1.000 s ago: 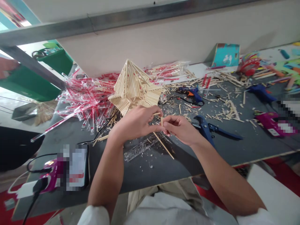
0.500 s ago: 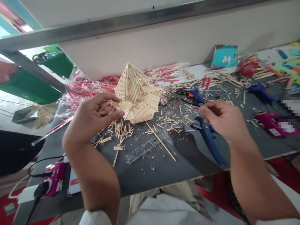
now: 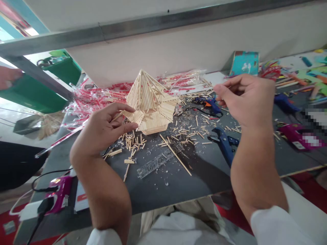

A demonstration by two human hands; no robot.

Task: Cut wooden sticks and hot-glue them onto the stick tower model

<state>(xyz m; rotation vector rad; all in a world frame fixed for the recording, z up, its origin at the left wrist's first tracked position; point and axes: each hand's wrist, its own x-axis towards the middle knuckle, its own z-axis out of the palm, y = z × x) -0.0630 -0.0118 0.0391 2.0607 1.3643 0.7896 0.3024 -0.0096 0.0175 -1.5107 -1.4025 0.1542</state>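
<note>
My left hand [image 3: 104, 131] pinches a short wooden stick piece [image 3: 116, 117] between thumb and fingers, just left of a stick-built roof model [image 3: 149, 102] on the dark table [image 3: 163, 190]. My right hand [image 3: 249, 100] is raised above the table on the right, fingers curled loosely with thumb near the fingertips; nothing shows in it. A blue cutter [image 3: 226, 143] lies below it. A long stick [image 3: 176, 154] and a clear ruler [image 3: 159, 161] lie in front of the model.
Cut stick pieces [image 3: 131, 141] litter the table. Red-and-clear wrappers [image 3: 89, 98] pile at back left. A blue glue gun [image 3: 211, 102], a purple device [image 3: 297, 134] at right, another [image 3: 57, 192] at left with cables, and a teal box [image 3: 245, 63].
My hands, joined over a stick a second ago, have parted. The left went toward the model with a stick piece; the right rose from near the blue cutter to well above the table.
</note>
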